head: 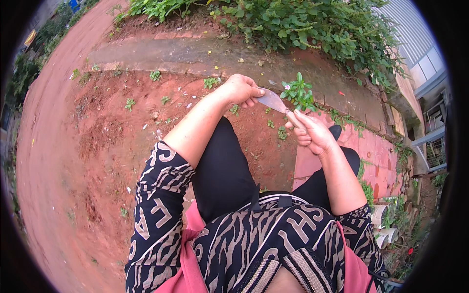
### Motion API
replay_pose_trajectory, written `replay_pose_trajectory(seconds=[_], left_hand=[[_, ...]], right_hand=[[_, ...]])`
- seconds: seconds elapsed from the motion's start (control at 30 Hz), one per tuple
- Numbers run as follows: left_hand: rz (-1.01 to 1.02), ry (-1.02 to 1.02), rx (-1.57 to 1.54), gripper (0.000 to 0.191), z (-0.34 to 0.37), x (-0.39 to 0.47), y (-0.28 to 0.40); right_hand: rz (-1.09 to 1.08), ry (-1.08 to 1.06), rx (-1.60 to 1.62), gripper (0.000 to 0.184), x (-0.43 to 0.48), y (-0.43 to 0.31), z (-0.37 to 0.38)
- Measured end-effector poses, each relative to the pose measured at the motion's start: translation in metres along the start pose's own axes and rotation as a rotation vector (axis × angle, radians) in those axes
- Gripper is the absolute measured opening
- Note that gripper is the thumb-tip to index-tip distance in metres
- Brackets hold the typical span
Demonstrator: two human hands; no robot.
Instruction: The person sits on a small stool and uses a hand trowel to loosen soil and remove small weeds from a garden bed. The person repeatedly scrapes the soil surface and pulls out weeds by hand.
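A trowel with a dull metal blade (273,100) and a wooden handle (295,120) spans the gap between my hands, above the red soil. My right hand (310,132) is wrapped around the handle. At the other end, the thumb and fingers of my left hand (242,91) pinch the blade's tip. Just beyond the blade grows a small leafy plant (299,93) with one pale pink flower. My knees, in black trousers (223,164), are bent below my forearms.
Bare red soil (110,146) with small weeds (155,75) lies ahead and left. A low concrete edging (165,53) runs beyond it, backed by dense green bushes (293,22). Pink paving (377,154) extends right, near white pots (379,216) and a metal gate (428,146).
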State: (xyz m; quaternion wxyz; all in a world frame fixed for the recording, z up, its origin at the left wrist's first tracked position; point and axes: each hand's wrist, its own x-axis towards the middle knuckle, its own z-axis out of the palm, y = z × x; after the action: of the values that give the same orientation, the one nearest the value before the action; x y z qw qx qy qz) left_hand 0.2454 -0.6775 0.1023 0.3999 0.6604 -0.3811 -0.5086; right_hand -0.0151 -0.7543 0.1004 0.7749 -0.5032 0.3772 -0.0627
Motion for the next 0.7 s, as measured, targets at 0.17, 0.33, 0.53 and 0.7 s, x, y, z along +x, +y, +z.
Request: replay_pose_trajectory(seconds=[0.17,0.33,0.53,0.7], left_hand=[[0.054,-0.061,-0.091,0.020,0.031,0.013,0.013],[0.059,-0.065,-0.193,0.021,0.041,0.021,0.001],[0.052,0.019,-0.325,0.021,0.019,0.017,-0.020],[0.061,0.180,-0.353,0.018,0.002,0.006,-0.034]], right_hand=[[-0.035,0.058,-0.011,0.043,-0.034,-0.013,-0.015],[0.005,0.067,-0.010,0.040,-0.039,-0.026,-0.019],[-0.021,0.031,-0.220,0.039,-0.012,-0.042,-0.009],[-0.140,-0.008,-0.540,0.043,0.011,-0.050,0.011]])
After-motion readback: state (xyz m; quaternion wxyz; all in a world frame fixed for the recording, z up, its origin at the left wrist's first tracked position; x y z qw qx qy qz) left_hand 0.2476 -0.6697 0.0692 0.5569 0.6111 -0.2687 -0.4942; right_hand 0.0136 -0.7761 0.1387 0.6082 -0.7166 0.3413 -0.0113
